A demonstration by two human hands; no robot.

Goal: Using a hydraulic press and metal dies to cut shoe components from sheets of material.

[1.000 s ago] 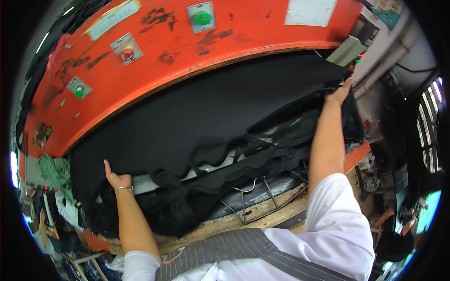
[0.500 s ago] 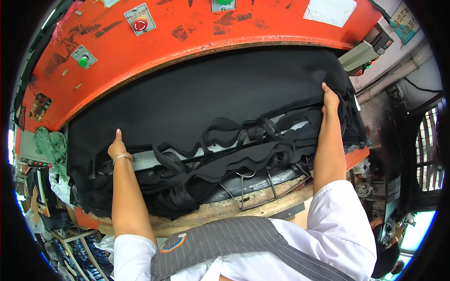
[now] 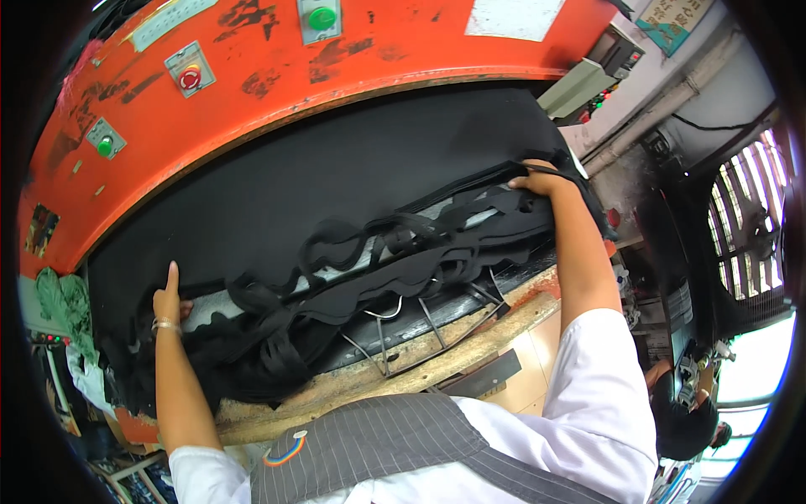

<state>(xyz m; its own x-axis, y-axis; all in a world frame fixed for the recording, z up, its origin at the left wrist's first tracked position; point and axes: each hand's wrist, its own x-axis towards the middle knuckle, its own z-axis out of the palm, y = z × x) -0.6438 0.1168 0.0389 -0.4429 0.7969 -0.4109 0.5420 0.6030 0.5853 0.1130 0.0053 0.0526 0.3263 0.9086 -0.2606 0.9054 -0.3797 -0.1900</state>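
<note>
A wide black sheet (image 3: 336, 160), looking like foam or fabric, lies on the machine's bed. Its near edge is cut into wavy, stacked strips (image 3: 327, 307) that loop and hang toward me. At the left end of that edge is my left hand (image 3: 170, 304), thumb stretched on top and fingers curled beneath, closed on the sheet. My right hand (image 3: 541, 180) is closed round the edge strips at the right end, its fingers partly hidden by black material. Between my hands, a pale grey surface (image 3: 353, 267) shows through gaps in the strips.
The orange machine front (image 3: 277, 63) rises beyond the sheet, with a red button (image 3: 190, 79) and green buttons (image 3: 321, 18). A wire rack (image 3: 420, 336) and a worn wooden rail (image 3: 361, 388) lie nearer me. Green wrapping (image 3: 63, 301) hangs at left. Another person (image 3: 684, 412) is at far right.
My right hand has moved from thumb-up on the sheet's edge to a grip round the strips, nearer me. My left hand keeps its hold. The whole view has turned and shifted.
</note>
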